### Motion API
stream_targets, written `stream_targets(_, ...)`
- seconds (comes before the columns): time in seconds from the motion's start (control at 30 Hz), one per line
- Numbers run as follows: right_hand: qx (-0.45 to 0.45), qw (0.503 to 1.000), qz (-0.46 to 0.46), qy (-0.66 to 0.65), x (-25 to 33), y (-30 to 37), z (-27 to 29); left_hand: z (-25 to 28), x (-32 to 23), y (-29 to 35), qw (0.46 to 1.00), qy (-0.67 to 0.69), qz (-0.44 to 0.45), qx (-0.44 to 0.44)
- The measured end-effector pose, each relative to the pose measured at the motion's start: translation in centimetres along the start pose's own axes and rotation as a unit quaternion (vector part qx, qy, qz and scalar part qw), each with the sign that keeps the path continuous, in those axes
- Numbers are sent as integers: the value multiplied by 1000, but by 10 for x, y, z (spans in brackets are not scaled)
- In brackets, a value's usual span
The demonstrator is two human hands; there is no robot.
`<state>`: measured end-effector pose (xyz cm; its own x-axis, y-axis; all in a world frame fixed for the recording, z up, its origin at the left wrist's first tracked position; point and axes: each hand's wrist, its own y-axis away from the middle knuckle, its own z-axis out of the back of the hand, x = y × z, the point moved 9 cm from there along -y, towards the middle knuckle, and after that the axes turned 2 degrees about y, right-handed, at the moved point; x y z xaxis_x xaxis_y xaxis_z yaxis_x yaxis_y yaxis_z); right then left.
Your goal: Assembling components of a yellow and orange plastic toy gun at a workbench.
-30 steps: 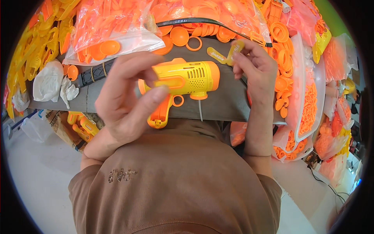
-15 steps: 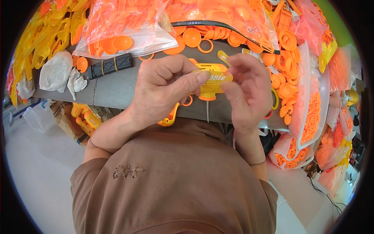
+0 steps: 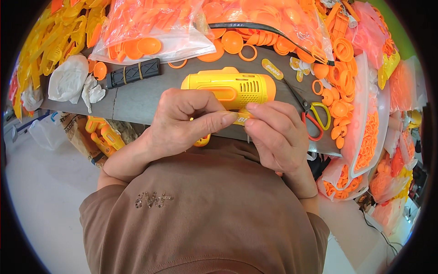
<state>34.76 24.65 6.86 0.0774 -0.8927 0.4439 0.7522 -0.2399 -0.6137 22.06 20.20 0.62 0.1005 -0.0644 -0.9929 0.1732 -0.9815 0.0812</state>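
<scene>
A small yellow label [image 3: 241,118] with white lettering is stretched between my two hands, just above the near edge of the table. Thumb and fingers of my left hand [image 3: 189,119] pinch its left end. At the other end, the fingertips of my right hand [image 3: 280,134] grip it, with the remaining fingers curled. Right behind the hands lies a yellow toy housing [image 3: 214,84] with vent slots, small holes and an orange end; its near side is partly hidden by my fingers. Another yellow label [image 3: 272,68] rests beyond the housing's right end.
Scissors [image 3: 306,106] with red and yellow-green handles lie at right, near loose orange rings and caps [image 3: 337,108]. Bags of orange parts [image 3: 150,27] line the back. A black banded block [image 3: 133,73] and crumpled white plastic [image 3: 68,82] sit at left.
Both hands have come lower and nearer with the label, uncovering the yellow housing and the scissors. My right fingers, lifted and blurred before, now pinch the label's right end.
</scene>
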Motion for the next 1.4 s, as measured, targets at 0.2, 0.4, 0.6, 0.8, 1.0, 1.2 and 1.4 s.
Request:
stream_targets(0.2,-3,999,37,14,8,1,-4,2,5,7,998,14,54,10)
stream_targets(0.4,9,999,12,-39,2,-4,-1,7,1,13,999,-11,36,6)
stream_targets(0.6,-20,995,-96,-18,-47,3,12,32,-40,23,893,-337,-286,-85)
stream_targets(0.8,38,992,-116,-31,-53,0,-5,25,-15,29,855,-410,-317,-22)
stream_targets(1.0,54,994,-93,-15,-38,-19,-30,28,-9,29,855,-399,-328,-40)
stream_targets(1.2,29,997,-72,-28,-31,-24,-37,29,-8,30,858,-386,-336,-42)
stream_targets(1.4,34,995,-89,-33,-35,-21,-38,28,-7,30,857,-390,-334,-38)
